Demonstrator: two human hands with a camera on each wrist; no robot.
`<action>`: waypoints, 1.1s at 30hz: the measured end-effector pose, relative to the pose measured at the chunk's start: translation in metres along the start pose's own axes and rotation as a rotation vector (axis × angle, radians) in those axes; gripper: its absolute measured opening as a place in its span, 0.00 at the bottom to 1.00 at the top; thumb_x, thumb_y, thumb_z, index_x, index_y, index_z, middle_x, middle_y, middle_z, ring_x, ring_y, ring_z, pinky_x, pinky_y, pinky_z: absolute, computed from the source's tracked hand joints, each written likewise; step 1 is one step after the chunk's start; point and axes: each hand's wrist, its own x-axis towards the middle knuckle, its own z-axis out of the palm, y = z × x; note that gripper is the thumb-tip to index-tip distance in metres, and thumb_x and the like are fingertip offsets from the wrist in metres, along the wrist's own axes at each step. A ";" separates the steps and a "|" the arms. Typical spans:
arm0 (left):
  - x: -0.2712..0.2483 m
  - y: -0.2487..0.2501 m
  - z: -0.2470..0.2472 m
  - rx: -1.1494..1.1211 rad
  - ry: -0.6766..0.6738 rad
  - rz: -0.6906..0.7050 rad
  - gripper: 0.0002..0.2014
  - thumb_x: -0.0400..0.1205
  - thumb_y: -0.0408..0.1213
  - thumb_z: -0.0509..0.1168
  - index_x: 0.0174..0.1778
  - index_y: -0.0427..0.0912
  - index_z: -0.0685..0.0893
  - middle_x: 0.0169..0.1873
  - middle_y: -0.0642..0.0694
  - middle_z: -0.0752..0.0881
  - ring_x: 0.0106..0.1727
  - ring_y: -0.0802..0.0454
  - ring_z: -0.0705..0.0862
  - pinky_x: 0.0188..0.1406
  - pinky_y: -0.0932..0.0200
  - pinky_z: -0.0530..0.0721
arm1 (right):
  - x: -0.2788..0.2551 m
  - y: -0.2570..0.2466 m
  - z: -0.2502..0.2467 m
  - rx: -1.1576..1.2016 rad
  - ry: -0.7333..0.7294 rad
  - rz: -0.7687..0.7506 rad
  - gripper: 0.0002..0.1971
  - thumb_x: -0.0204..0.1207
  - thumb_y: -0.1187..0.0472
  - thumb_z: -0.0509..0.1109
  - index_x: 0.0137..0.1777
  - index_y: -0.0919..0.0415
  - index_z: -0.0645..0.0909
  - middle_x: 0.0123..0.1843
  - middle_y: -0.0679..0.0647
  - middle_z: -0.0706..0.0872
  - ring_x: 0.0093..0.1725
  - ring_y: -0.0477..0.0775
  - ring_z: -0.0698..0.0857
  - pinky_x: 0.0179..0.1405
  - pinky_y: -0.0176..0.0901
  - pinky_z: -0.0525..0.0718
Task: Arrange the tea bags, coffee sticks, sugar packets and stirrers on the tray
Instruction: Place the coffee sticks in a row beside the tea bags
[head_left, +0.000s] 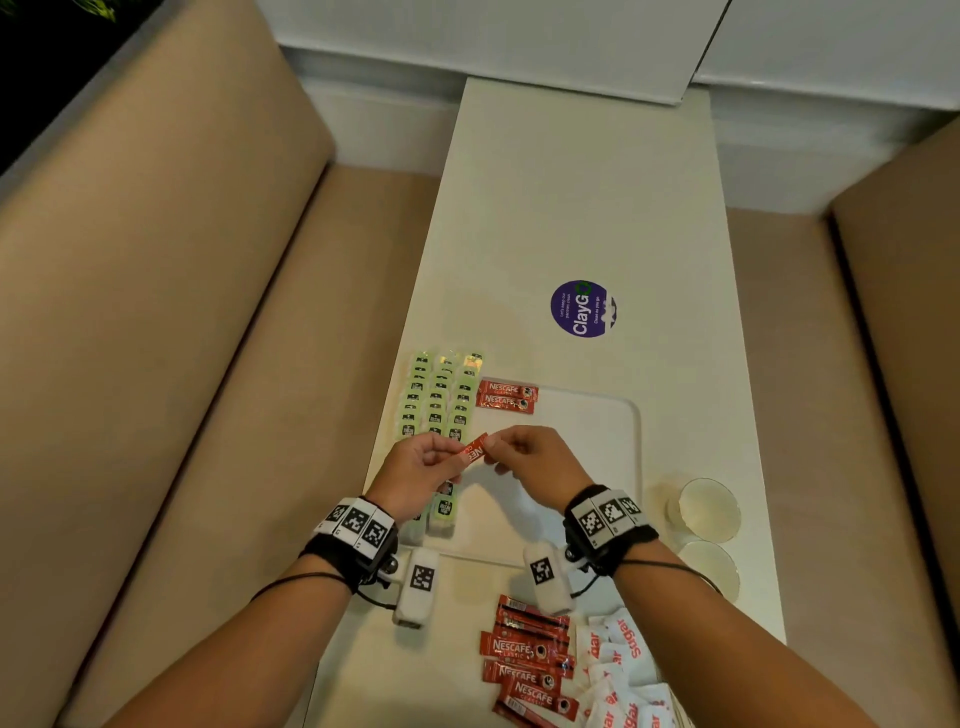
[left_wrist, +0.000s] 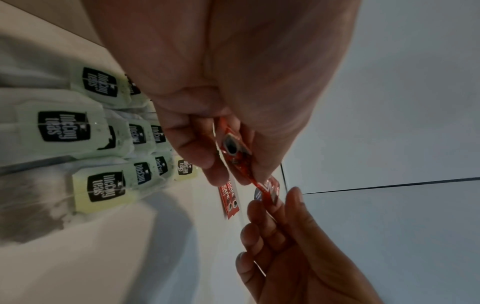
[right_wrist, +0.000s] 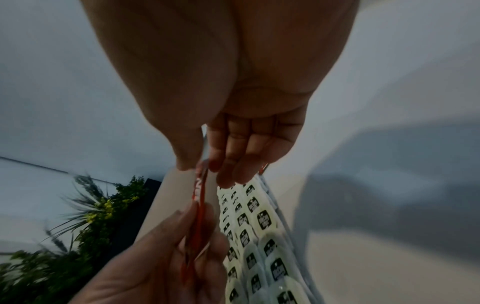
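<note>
Above the white tray (head_left: 626, 447), my left hand (head_left: 423, 470) and right hand (head_left: 524, 454) each pinch one end of a red coffee stick (head_left: 475, 451). The left wrist view shows the stick (left_wrist: 235, 152) between my left thumb and fingers, with the right fingers (left_wrist: 291, 205) on its far end. Seen edge-on in the right wrist view, the stick (right_wrist: 200, 197) runs between both hands. Two coffee sticks (head_left: 506, 396) lie at the tray's far left corner. Rows of green tea bags (head_left: 441, 397) fill the tray's left side.
Loose coffee sticks (head_left: 530, 660) and white sugar packets (head_left: 618, 670) lie on the white table (head_left: 597, 208) near its front edge. Two glass cups (head_left: 709, 509) stand right of the tray. A purple sticker (head_left: 582, 309) lies beyond. Beige benches (head_left: 182, 312) flank the table.
</note>
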 end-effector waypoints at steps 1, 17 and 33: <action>-0.001 0.000 0.001 0.000 -0.011 0.002 0.09 0.80 0.30 0.74 0.55 0.36 0.86 0.38 0.40 0.91 0.36 0.52 0.87 0.38 0.61 0.85 | -0.002 0.000 0.002 0.011 -0.011 -0.016 0.12 0.83 0.49 0.72 0.47 0.56 0.90 0.41 0.49 0.93 0.39 0.45 0.89 0.44 0.38 0.83; -0.023 -0.001 0.009 -0.128 -0.044 -0.021 0.05 0.82 0.28 0.71 0.53 0.36 0.85 0.43 0.37 0.92 0.43 0.48 0.90 0.41 0.55 0.82 | -0.049 0.011 0.006 0.066 0.012 0.002 0.11 0.85 0.52 0.70 0.51 0.58 0.90 0.44 0.51 0.93 0.39 0.43 0.88 0.40 0.32 0.81; -0.033 -0.008 0.011 -0.013 -0.039 -0.026 0.08 0.81 0.32 0.74 0.55 0.40 0.85 0.40 0.41 0.90 0.37 0.51 0.88 0.35 0.59 0.83 | -0.053 0.020 0.006 0.112 0.216 0.029 0.10 0.85 0.56 0.71 0.48 0.60 0.90 0.43 0.60 0.91 0.37 0.48 0.85 0.42 0.43 0.86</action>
